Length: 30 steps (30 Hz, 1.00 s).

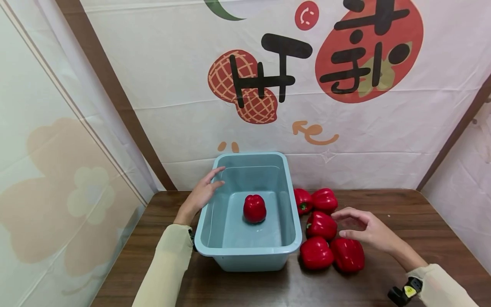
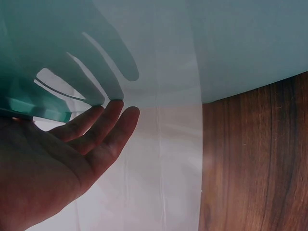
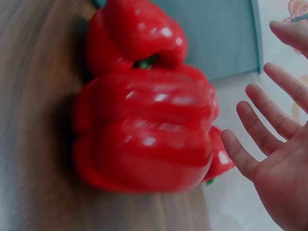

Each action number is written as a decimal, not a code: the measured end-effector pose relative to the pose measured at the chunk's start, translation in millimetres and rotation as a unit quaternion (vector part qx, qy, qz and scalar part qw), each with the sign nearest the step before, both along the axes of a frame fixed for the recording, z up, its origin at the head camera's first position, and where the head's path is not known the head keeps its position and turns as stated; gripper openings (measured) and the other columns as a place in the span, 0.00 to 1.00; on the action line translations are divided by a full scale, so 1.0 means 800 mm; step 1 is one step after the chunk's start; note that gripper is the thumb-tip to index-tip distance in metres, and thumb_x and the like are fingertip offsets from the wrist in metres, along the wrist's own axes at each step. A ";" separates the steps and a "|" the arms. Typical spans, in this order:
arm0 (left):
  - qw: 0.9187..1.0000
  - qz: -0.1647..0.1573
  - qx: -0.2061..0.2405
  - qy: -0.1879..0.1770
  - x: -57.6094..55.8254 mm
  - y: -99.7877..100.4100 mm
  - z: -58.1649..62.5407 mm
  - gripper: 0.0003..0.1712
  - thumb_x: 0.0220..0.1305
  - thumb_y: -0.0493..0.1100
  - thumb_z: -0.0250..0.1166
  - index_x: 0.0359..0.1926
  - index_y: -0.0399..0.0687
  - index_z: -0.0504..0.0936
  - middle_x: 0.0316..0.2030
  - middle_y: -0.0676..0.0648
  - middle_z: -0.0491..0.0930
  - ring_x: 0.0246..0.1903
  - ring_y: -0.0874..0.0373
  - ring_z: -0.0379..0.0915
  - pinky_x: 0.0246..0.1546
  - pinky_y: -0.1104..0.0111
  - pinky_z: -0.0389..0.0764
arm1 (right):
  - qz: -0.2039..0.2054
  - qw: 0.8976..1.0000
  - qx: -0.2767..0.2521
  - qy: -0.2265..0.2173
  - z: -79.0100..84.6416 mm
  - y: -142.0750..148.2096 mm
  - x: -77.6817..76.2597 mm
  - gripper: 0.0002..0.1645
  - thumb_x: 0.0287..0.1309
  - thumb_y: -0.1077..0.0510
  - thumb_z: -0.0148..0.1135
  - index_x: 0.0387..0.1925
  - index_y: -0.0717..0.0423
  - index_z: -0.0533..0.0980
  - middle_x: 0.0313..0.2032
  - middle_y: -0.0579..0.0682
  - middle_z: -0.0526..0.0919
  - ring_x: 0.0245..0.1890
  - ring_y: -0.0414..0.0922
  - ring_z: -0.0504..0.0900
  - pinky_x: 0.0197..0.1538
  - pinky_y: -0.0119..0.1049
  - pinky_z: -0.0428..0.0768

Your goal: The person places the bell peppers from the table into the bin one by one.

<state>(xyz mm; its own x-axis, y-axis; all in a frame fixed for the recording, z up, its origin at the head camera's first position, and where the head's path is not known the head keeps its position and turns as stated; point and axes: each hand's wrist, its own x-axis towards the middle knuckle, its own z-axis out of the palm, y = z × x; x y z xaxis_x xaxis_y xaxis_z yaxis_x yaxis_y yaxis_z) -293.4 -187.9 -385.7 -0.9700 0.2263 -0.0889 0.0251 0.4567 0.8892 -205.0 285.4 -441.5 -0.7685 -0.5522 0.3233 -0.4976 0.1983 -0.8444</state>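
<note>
A light blue plastic basin stands on the table with one red bell pepper inside. My left hand holds its left side: thumb and forefinger reach over the rim, while the other fingers touch the outer wall in the left wrist view. To the right of the basin sit several red bell peppers, among them a middle one and a front right one. Over these two hovers my right hand, its fingers spread and nothing held. In the right wrist view a large pepper lies beside the fingers.
The dark wooden table extends to the right of the peppers. A white printed cloth hangs behind it, and more cloth hangs at both sides. Two peppers lie at the back, close to the basin's right wall.
</note>
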 end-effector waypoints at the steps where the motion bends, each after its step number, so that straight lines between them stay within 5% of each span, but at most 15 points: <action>1: 1.000 -0.002 0.001 -0.003 0.002 0.001 0.003 0.32 0.76 0.50 0.49 0.77 0.60 0.54 0.77 0.40 0.46 0.65 0.31 0.61 0.58 0.38 0.70 | -0.002 1.000 0.005 0.007 -0.003 0.002 0.002 0.25 0.58 0.71 0.64 0.58 0.68 0.73 0.53 0.60 0.80 0.53 0.45 0.81 0.54 0.32 0.79; 7: 1.000 -0.003 0.002 -0.008 0.008 0.005 0.015 0.32 0.76 0.47 0.48 0.77 0.55 0.54 0.77 0.40 0.46 0.65 0.32 0.61 0.58 0.38 0.69 | 0.002 1.000 0.016 -0.006 -0.020 0.013 0.009 0.25 0.58 0.70 0.64 0.58 0.70 0.72 0.52 0.62 0.80 0.53 0.42 0.81 0.55 0.30 0.78; 12: 1.000 0.001 0.001 0.000 0.002 0.001 0.003 0.32 0.76 0.50 0.49 0.77 0.62 0.55 0.77 0.43 0.46 0.65 0.33 0.61 0.58 0.39 0.70 | 0.017 0.999 0.009 -0.039 -0.032 0.017 0.013 0.25 0.59 0.70 0.63 0.58 0.70 0.71 0.52 0.64 0.79 0.51 0.47 0.82 0.52 0.32 0.80; 19: 1.000 0.001 0.003 0.012 -0.004 -0.003 -0.010 0.31 0.75 0.52 0.50 0.76 0.65 0.56 0.77 0.45 0.46 0.65 0.34 0.63 0.57 0.40 0.72 | 0.014 0.997 0.031 -0.069 -0.043 0.019 0.019 0.25 0.60 0.67 0.63 0.59 0.65 0.72 0.52 0.61 0.80 0.49 0.43 0.81 0.47 0.35 0.82; 30: 1.000 0.005 0.003 0.004 -0.002 -0.001 -0.006 0.31 0.75 0.52 0.49 0.76 0.65 0.56 0.78 0.45 0.45 0.65 0.37 0.62 0.57 0.41 0.72 | 0.007 0.996 0.038 -0.074 -0.055 0.019 0.023 0.25 0.59 0.67 0.64 0.59 0.62 0.73 0.49 0.53 0.81 0.44 0.43 0.82 0.39 0.38 0.83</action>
